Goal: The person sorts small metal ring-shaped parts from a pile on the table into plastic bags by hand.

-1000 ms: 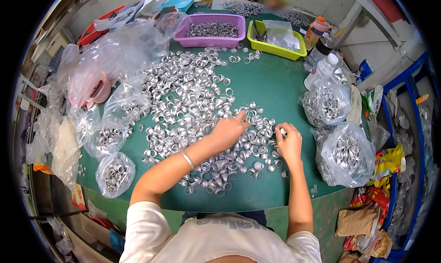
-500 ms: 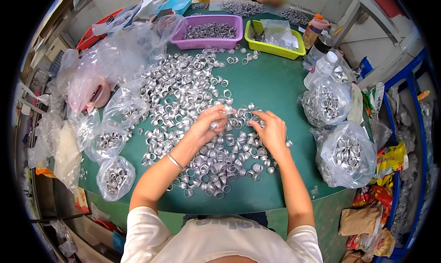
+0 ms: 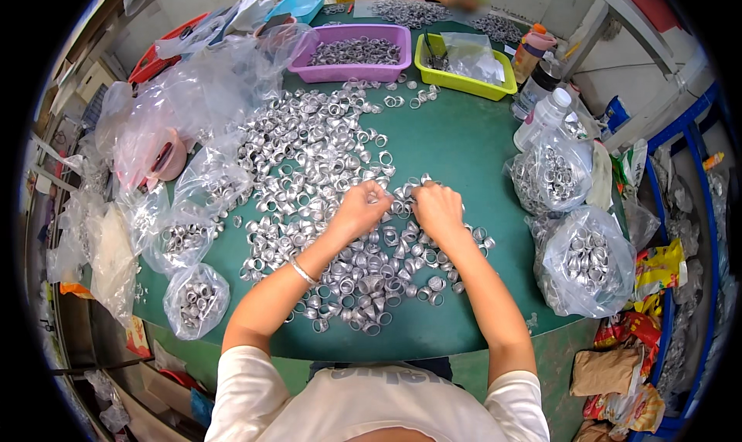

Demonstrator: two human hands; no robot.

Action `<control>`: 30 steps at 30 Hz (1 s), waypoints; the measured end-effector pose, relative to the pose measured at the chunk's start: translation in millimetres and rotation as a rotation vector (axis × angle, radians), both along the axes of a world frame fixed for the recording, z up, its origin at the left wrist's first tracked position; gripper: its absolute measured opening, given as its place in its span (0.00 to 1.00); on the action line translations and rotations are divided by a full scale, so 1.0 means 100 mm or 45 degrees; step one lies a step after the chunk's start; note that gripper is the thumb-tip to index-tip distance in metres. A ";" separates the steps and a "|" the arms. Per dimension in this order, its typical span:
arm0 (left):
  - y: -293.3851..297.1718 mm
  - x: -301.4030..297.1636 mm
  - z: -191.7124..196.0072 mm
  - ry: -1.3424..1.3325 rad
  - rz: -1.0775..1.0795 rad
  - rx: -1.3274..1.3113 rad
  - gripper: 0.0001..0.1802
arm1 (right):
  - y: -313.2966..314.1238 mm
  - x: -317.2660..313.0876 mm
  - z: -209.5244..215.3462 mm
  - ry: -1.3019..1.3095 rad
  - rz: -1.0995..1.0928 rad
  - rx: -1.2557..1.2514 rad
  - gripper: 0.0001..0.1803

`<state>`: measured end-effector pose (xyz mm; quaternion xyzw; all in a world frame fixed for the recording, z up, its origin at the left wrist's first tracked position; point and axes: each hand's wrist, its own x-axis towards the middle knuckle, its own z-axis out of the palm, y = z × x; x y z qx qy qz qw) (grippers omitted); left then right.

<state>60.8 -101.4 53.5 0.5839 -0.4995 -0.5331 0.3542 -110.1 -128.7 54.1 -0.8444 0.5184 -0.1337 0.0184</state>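
Your left hand (image 3: pixel 357 210) and right hand (image 3: pixel 437 208) sat close together over the rings (image 3: pixel 309 171), a wide silver heap spread across the green desk (image 3: pixel 464 141). Both hands rested on the heap near its right edge, fingers curled down into the rings between them; whether they pinched any single ring I could not tell, since the fingertips were hidden among the metal. A bracelet (image 3: pixel 303 273) showed on your left wrist.

To do this sorting well, I judged you should have worked from the heap's near edge, drawing a few rings clear onto bare green before picking, so each could be checked alone. Keeping the hands low and the wrists on the desk would have steadied the pinch.

Filled clear bags (image 3: pixel 589 260) stood at your right, more bags at your left, well apart from the hands. A purple tray (image 3: pixel 352 71) of rings and a yellow tray (image 3: pixel 464 83) lay at the far side, and a white bottle (image 3: pixel 543 116) stood beside the right bags
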 end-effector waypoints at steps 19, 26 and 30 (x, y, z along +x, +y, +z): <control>-0.08 -0.24 -0.10 -1.038 -0.312 -0.677 0.11 | 0.04 -0.60 0.02 -2.575 -0.035 1.327 0.15; -0.17 -0.20 -0.08 -0.957 -0.298 -0.651 0.12 | -0.01 -0.81 -0.05 -2.733 -0.187 1.448 0.12; -0.32 -0.27 -0.13 -1.091 -0.306 -0.726 0.12 | -0.08 -0.78 0.00 -2.354 -0.336 1.324 0.13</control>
